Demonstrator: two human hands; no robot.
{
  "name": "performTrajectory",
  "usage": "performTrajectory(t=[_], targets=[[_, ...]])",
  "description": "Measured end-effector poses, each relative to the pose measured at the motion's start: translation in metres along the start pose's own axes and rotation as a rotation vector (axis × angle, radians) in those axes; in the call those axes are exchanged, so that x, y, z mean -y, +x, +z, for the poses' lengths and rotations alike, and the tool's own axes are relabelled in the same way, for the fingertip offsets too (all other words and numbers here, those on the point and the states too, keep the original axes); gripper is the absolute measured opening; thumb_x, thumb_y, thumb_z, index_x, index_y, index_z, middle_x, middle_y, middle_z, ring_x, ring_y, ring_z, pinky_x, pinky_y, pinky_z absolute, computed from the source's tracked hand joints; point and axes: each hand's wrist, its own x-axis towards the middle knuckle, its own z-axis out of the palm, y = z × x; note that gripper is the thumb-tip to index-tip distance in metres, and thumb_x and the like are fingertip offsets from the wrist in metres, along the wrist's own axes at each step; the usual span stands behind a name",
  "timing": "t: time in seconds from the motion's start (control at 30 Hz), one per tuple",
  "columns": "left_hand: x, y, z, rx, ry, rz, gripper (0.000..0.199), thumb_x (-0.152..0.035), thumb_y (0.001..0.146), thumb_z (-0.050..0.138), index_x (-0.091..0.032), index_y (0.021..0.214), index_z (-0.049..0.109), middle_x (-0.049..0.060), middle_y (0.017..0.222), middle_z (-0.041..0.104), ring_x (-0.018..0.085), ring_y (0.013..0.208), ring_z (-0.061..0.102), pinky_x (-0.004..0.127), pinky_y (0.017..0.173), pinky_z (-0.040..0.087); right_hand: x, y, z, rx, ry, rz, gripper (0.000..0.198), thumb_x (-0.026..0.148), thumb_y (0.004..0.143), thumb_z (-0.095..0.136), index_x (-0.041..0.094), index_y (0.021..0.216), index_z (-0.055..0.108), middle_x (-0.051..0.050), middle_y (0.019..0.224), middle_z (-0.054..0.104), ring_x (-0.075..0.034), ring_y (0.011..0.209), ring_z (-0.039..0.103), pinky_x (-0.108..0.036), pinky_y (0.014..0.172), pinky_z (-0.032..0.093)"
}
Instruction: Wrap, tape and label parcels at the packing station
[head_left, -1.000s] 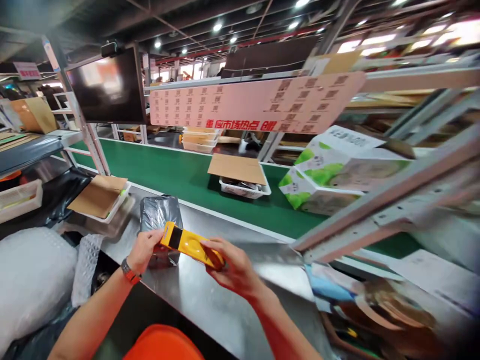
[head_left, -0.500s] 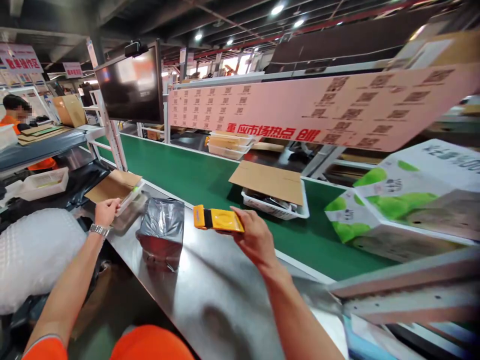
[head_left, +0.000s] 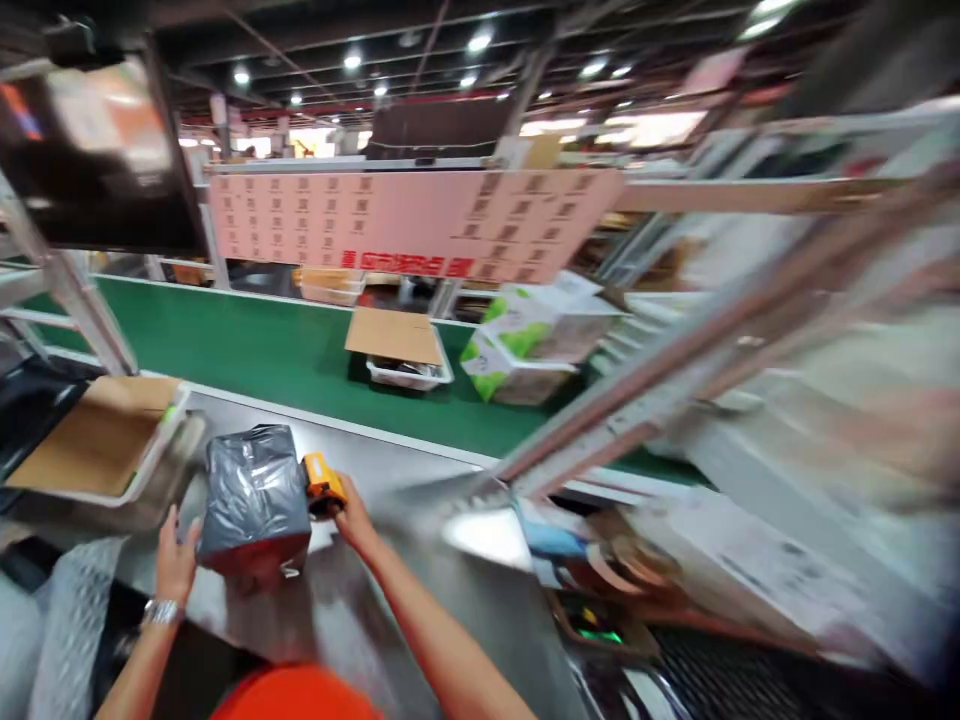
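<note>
A box wrapped in black plastic (head_left: 251, 490) sits on the metal worktop in front of me. At its left side is my left hand (head_left: 177, 565), fingers spread, with a watch on the wrist; contact with the box is unclear. My right hand (head_left: 351, 515) grips a yellow-orange handheld tool with a black part (head_left: 323, 485) close against the box's right side. Blur hides the tool's exact kind. Below the tool, a small white patch shows beside the box.
A white basket with cardboard (head_left: 97, 440) stands left on the worktop. Beyond runs a green conveyor (head_left: 225, 340), carrying a white basket (head_left: 405, 375) and a white-green carton (head_left: 525, 350). A metal post (head_left: 600, 400) slants on the right; bubble wrap (head_left: 75, 620) lies at lower left.
My view has swung to the right. My left hand has let go of the cardboard-filled basket and come to the box. The yellow tool in my right hand has moved down beside the box.
</note>
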Motion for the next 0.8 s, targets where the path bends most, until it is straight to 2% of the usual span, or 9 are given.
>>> performTrajectory(t=[0.03,0.07,0.13,0.2,0.27,0.33,0.47,0.67,0.8], targets=[[0.007,0.003,-0.004,0.034,-0.13,0.083,0.09,-0.072,0.1,0.039,-0.016,0.171,0.043,0.026,0.167,0.053,0.044,0.154,0.055,0.065,0.125,0.048,0.001,0.001,-0.002,0.006,0.017,0.002,0.072,0.027,0.059,0.056,0.021,0.131,0.064,-0.01,0.131,0.072,-0.033,0.125,0.066,-0.051,0.118,0.049],[0.013,0.006,-0.006,0.054,-0.259,0.254,0.092,-0.074,0.1,0.041,-0.025,0.177,0.03,0.019,0.178,0.04,0.04,0.163,0.043,0.064,0.13,0.042,0.001,0.002,-0.005,0.013,0.021,-0.004,0.072,0.025,0.06,0.056,0.022,0.131,0.064,-0.01,0.13,0.072,-0.032,0.124,0.066,-0.049,0.117,0.05],[0.016,0.011,-0.002,0.122,-0.297,0.601,0.104,-0.077,0.088,0.066,-0.042,0.178,0.026,0.007,0.184,0.029,0.042,0.168,0.033,0.069,0.133,0.036,0.0,0.003,-0.011,0.014,0.009,-0.019,0.07,0.022,0.06,0.056,0.023,0.13,0.065,-0.009,0.127,0.073,-0.032,0.122,0.067,-0.048,0.113,0.052],[0.004,0.019,0.007,0.171,-0.242,0.863,0.105,-0.059,0.079,0.087,-0.056,0.171,0.036,0.001,0.179,0.039,0.045,0.167,0.034,0.075,0.131,0.038,-0.003,0.006,-0.015,0.012,-0.01,-0.025,0.068,0.02,0.061,0.055,0.025,0.129,0.065,-0.006,0.124,0.073,-0.032,0.119,0.067,-0.047,0.109,0.053],[-0.019,0.034,0.015,0.199,-0.23,0.96,0.097,-0.039,0.078,0.09,-0.059,0.162,0.047,0.001,0.169,0.055,0.044,0.165,0.037,0.078,0.128,0.041,-0.002,0.014,-0.019,0.024,-0.035,-0.02,0.068,0.018,0.063,0.053,0.027,0.13,0.064,-0.005,0.124,0.073,-0.03,0.118,0.068,-0.045,0.107,0.053],[-0.048,0.06,0.019,0.212,-0.283,0.941,0.081,-0.035,0.081,0.088,-0.051,0.154,0.058,0.004,0.159,0.063,0.042,0.166,0.037,0.078,0.13,0.039,0.002,0.031,-0.02,0.048,-0.044,0.005,0.071,0.017,0.064,0.052,0.026,0.135,0.061,-0.005,0.128,0.072,-0.029,0.121,0.067,-0.044,0.108,0.052],[-0.096,0.141,0.03,0.223,-0.342,0.791,0.049,-0.047,0.088,0.08,-0.029,0.132,0.068,0.01,0.153,0.067,0.037,0.164,0.042,0.068,0.137,0.033,0.017,0.094,-0.014,0.099,0.027,0.065,0.079,0.018,0.062,0.055,0.022,0.141,0.056,-0.007,0.133,0.07,-0.027,0.121,0.067,-0.043,0.109,0.053],[-0.131,0.25,0.065,0.278,-0.294,0.327,0.069,-0.066,0.072,0.079,-0.02,0.123,0.071,0.015,0.135,0.076,0.036,0.13,0.071,0.055,0.121,0.053,0.019,0.189,-0.004,0.186,0.164,0.217,0.088,0.014,0.057,0.06,0.019,0.144,0.059,-0.01,0.139,0.072,-0.028,0.127,0.066,-0.041,0.115,0.052],[-0.121,0.282,0.065,0.207,-0.191,0.184,0.062,-0.06,0.071,0.079,-0.02,0.118,0.075,0.015,0.124,0.08,0.034,0.12,0.075,0.049,0.114,0.057,-0.006,0.182,-0.038,0.274,0.131,0.309,0.084,0.013,0.054,0.06,0.018,0.137,0.069,-0.009,0.139,0.074,-0.031,0.133,0.065,-0.043,0.119,0.049]])
